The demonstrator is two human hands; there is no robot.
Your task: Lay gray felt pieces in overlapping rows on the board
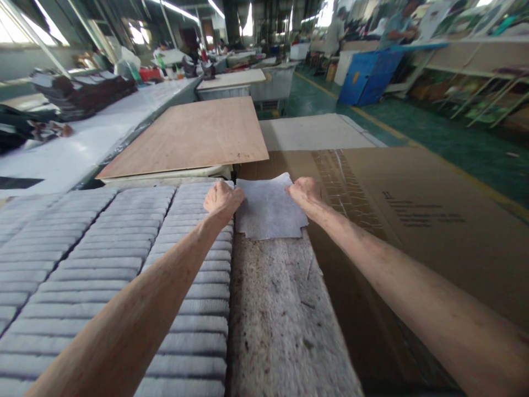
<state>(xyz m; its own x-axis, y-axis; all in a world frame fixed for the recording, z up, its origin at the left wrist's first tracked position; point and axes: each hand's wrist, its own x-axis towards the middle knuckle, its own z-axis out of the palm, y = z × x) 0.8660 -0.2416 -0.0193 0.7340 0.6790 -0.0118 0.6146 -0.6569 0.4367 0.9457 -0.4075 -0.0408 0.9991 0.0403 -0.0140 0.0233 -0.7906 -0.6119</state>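
Note:
A pale grey-white piece of fabric (270, 208) with notched lower corners is stretched between my two hands. My left hand (224, 198) pinches its left edge, close to the far end of the nearest row of stacked pieces. On the opposite side, my right hand (305, 193) is closed on the upper right edge. Beneath the fabric runs a worn, speckled board edge (275, 309). Rows of similar pale folded or stacked pieces (194, 298) fill the left side, with narrow dark gaps between rows.
Beyond the rows lies a thin plywood sheet (198, 132). Large flattened cardboard (397, 204) with printing and tape spreads to the right. A long white table (103, 129) at left bears dark bundles (82, 91). A blue box (367, 77) and several people are farther back.

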